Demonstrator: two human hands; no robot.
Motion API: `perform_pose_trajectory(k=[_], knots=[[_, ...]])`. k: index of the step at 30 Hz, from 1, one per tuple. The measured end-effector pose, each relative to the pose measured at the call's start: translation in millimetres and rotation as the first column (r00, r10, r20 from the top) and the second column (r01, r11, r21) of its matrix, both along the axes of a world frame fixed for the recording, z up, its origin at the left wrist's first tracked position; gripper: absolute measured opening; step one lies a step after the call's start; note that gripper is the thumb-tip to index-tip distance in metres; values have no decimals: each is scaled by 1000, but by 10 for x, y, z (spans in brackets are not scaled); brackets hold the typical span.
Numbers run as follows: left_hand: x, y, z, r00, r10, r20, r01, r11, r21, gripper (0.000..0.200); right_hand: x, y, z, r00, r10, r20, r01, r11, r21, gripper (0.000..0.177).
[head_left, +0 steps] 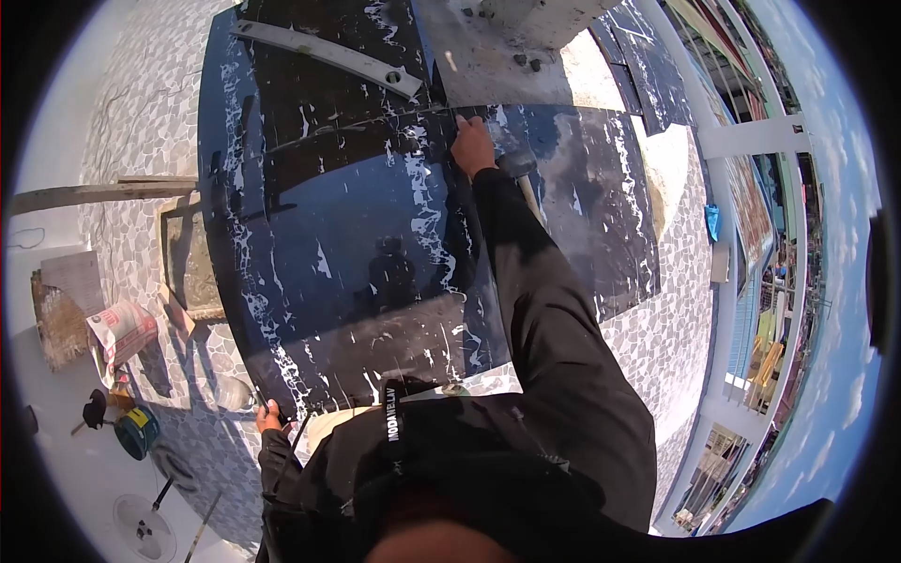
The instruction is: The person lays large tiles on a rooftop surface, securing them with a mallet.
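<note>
A large glossy black slab [357, 272] with white veins fills the middle of the head view. My right hand [471, 145] reaches across it in a black sleeve and grips its far edge. My left hand [269, 414] holds the slab's near left corner. Just right of my right hand, a mallet [519, 169] lies on a neighbouring black slab [601, 206]. Beyond the far edge, a long grey straightedge [328, 54] rests on another black slab [310, 103].
A pebble-patterned floor [141, 103] surrounds the slabs. To the left are a wooden plank [94, 194], a cement bag [120, 330], a teal round object [139, 432] and a white disc [145, 528]. A bare mortar patch [488, 56] lies at the top. Railings and buildings stand at right.
</note>
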State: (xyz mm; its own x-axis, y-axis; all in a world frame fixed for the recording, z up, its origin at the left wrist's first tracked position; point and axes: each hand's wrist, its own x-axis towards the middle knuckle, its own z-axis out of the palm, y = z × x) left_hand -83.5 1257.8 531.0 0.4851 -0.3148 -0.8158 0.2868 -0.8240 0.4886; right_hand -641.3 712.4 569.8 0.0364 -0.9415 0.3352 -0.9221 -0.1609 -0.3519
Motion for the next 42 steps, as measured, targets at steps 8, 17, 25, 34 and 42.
perform_pose_trajectory(k=[8,17,25,34,42], knots=[[-190,-154,268,998,56,-18,-57,998,-40,35,19,87,91,990,55,-127,-56,998,-5,39],[-68,-83,101,999,-35,-29,33,997,-63,31,-36,-191,22,996,8,-94,17,965,263,39],[-167,-152,290,1000,-14,-17,14,1000,-2,37,63,-280,-13,993,-101,68,79,958,277,44],[-76,-64,38,991,105,-80,-116,982,-151,30,150,-392,-76,989,-144,37,123,932,342,45],[-106,-124,218,997,23,-69,-26,999,-48,41,474,-257,81,992,-107,-72,119,972,202,43]])
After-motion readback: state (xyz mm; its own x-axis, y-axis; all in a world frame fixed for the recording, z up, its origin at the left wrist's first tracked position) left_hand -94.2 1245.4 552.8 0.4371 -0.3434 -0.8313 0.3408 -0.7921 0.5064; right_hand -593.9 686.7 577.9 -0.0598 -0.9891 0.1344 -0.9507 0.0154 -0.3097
